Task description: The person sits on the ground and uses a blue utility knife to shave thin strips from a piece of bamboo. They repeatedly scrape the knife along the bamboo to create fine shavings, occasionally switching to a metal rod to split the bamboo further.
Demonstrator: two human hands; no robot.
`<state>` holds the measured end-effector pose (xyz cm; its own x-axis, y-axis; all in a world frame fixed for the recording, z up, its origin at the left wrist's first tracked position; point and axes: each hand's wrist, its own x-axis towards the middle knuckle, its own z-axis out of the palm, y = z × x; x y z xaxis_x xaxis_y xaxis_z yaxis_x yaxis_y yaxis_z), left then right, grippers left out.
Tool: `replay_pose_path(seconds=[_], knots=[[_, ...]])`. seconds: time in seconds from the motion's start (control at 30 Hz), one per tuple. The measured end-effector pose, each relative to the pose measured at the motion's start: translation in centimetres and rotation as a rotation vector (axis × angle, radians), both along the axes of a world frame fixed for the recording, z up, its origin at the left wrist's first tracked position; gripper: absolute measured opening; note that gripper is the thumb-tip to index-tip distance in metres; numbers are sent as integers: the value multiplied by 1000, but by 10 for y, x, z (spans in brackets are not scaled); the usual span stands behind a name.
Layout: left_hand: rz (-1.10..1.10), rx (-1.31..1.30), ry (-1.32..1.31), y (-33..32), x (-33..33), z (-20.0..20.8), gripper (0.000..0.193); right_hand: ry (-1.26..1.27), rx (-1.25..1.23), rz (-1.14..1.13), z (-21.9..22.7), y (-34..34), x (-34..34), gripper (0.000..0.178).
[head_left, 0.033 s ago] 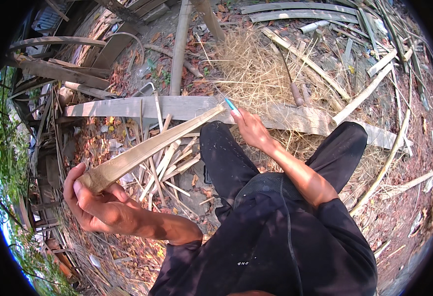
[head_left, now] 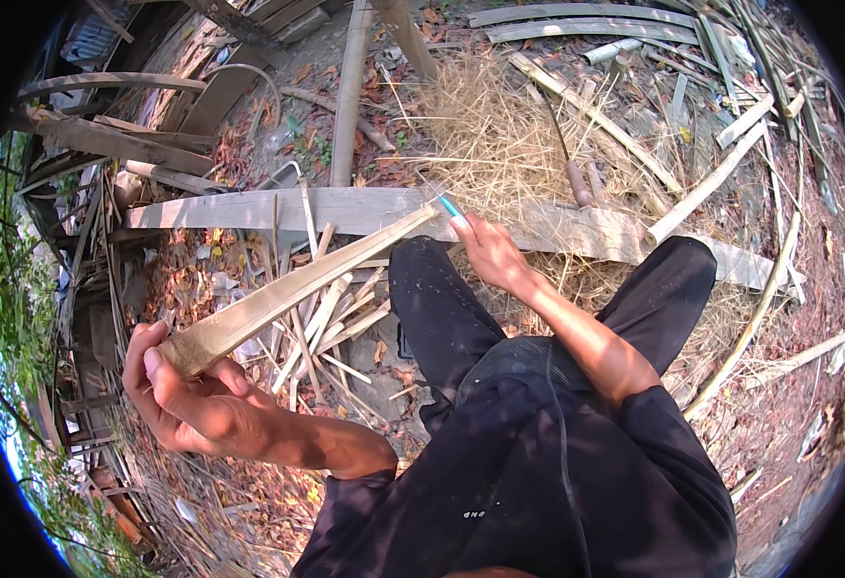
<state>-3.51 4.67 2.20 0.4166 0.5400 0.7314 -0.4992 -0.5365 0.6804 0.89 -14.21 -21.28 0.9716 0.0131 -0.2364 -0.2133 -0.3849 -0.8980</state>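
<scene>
My left hand [head_left: 191, 400] is wrapped round the wide, dark-fibred end of a split bamboo piece [head_left: 292, 292]. The piece slants up and to the right, its narrow end over a grey plank. At that narrow end my right hand [head_left: 493, 252] grips a slim teal pen-like tool [head_left: 450, 206]. The tool's tip is close to the bamboo's end; whether the two touch I cannot tell. Most of the tool's lower part is hidden by my fingers.
The long grey plank [head_left: 331, 207] lies across in front of my knees. Split bamboo sticks [head_left: 331, 323] are heaped beneath the held piece. Pale shavings [head_left: 480, 120] cover the ground beyond, where a long curved blade with a brown handle [head_left: 578, 183] lies. Poles [head_left: 706, 197] lie at the right.
</scene>
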Motion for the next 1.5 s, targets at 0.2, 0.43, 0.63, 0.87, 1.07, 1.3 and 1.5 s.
replay_pose_path(seconds=[0.2,0.43,0.63,0.87,1.07,1.3,1.5], knots=[[-128,-27,29,-7,-1,-5,27,-821,-410,-35,-54,10,-4,32],[-111,-20,52,-15,-2,-5,29,-383,-618,56,-85,26,-1,30],[-112,-43,11,-24,0,-7,29,-702,-541,13,-87,13,-2,29],[-96,-90,0,-22,2,-4,24,-433,-677,-22,-87,26,-1,37],[-77,-89,1,-27,1,-7,27,-664,-733,5,-105,24,-4,37],[-1,-45,-11,-25,-8,-5,33,-736,-990,64,-153,14,0,36],[-23,20,24,-22,-7,-7,38,-634,-375,-72,-110,32,-2,27]])
